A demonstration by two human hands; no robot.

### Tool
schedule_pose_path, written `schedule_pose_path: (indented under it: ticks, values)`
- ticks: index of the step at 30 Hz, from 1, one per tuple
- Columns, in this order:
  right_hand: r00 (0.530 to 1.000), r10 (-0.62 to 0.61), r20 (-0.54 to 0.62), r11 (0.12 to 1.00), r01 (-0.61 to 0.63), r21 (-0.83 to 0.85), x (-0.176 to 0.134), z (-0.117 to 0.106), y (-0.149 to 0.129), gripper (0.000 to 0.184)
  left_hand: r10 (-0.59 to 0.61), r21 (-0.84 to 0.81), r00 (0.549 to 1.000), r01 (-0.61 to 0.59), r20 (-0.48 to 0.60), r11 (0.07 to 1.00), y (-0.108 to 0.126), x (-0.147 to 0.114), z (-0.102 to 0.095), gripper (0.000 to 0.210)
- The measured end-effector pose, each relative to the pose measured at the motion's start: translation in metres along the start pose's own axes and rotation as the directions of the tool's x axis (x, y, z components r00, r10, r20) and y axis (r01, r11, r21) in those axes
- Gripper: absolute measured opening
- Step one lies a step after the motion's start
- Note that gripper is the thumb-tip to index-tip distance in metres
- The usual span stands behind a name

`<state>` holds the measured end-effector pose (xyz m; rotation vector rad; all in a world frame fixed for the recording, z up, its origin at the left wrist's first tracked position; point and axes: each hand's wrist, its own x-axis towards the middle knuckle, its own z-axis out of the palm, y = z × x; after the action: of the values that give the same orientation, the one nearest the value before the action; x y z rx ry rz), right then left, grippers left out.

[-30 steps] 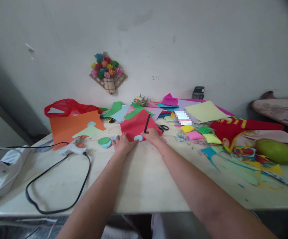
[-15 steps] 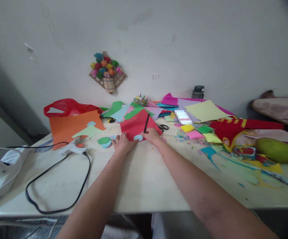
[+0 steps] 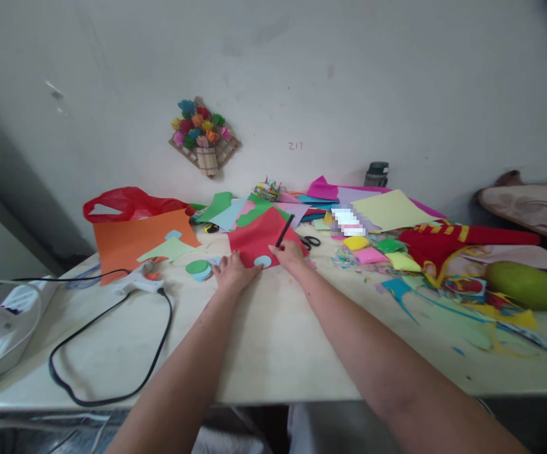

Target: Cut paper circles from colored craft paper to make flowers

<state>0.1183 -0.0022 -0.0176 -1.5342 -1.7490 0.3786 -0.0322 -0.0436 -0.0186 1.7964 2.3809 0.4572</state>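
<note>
A red sheet of paper (image 3: pixel 249 236) lies on the table with a small light-blue paper circle (image 3: pixel 262 260) near its front edge. My left hand (image 3: pixel 236 272) is spread flat over the sheet's lower left corner, its thumb by the circle. Held in my right hand (image 3: pixel 289 255) is a black pen (image 3: pixel 286 230), tilted to the right at the top; its tip is too small to make out. To the left of my left hand sits a stack of green and blue paper circles (image 3: pixel 199 270). Black-handled scissors (image 3: pixel 311 241) lie partly under the red sheet.
A white glue gun (image 3: pixel 139 281) with a black cord and a power strip (image 3: pixel 22 309) are at left. Orange paper (image 3: pixel 135 239) and a red plastic bag (image 3: pixel 134 205) lie behind. Paper scraps (image 3: pixel 399 290), a red-and-yellow cloth item (image 3: pixel 436 252) and a green object (image 3: pixel 523 285) cover the right.
The pen has gone from nearly upright to leaning right, and my right hand has turned slightly around the circle. My left hand stays in place.
</note>
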Motion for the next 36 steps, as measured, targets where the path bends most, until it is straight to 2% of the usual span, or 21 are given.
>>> schedule_pose_path:
  ticks: [3,8,10,22,36]
  values:
    - [1.0,-0.013,-0.021,0.999,0.014,0.04,-0.001,-0.001,-0.001,0.027,0.007,-0.006,1.0,-0.007,-0.008,1.0,0.0,0.0,0.0,0.086]
    - [0.977,-0.113,0.181,0.982,0.083,0.168,-0.001,0.004,0.001,0.023,0.001,-0.014,1.0,-0.001,-0.009,1.0,0.001,-0.002,-0.001,0.083]
    - [0.968,-0.131,0.214,0.976,0.087,0.201,-0.001,0.007,0.003,0.023,0.003,-0.017,1.0,-0.003,-0.005,1.0,0.002,-0.002,-0.001,0.082]
    - [0.965,-0.156,0.211,0.977,0.119,0.178,-0.002,0.008,0.002,0.022,0.016,0.002,1.0,-0.016,-0.007,1.0,0.0,-0.001,-0.001,0.089]
    - [0.97,-0.127,0.205,0.98,0.092,0.176,-0.001,0.006,0.004,0.017,0.019,-0.013,1.0,-0.019,-0.007,1.0,0.0,0.0,0.001,0.082]
